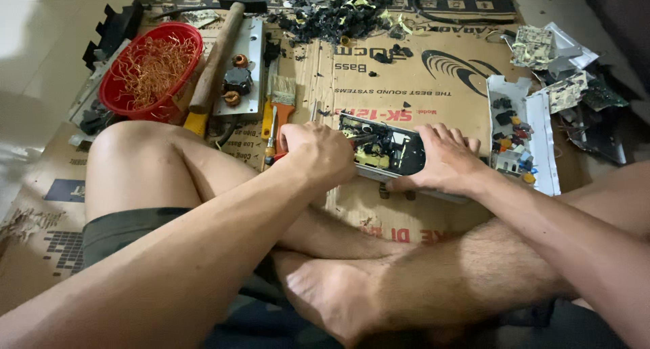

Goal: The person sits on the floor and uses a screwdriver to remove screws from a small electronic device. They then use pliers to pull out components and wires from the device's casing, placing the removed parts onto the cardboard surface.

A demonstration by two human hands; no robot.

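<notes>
On the flattened brown cardboard box (406, 71), both hands' fingers (443, 136) clamped around a circuit board (379, 149).

Colours across the cardboard work surface

A silver-grey metal tray (406, 180) with black and pale yellow parts is seen at centre, on tan cardboard (447, 85) printed in black and red. At ten o'clock, a red basket (112, 95) is filled with copper-coloured wire (152, 64); beside it lie a brown-handled hammer (215, 58) and an orange-handled brush (281, 108). At twelve o'clock, black debris (332, 14) is flecked with yellow. At three o'clock, a white board (521, 136) is dotted with orange, yellow and blue components.
</notes>
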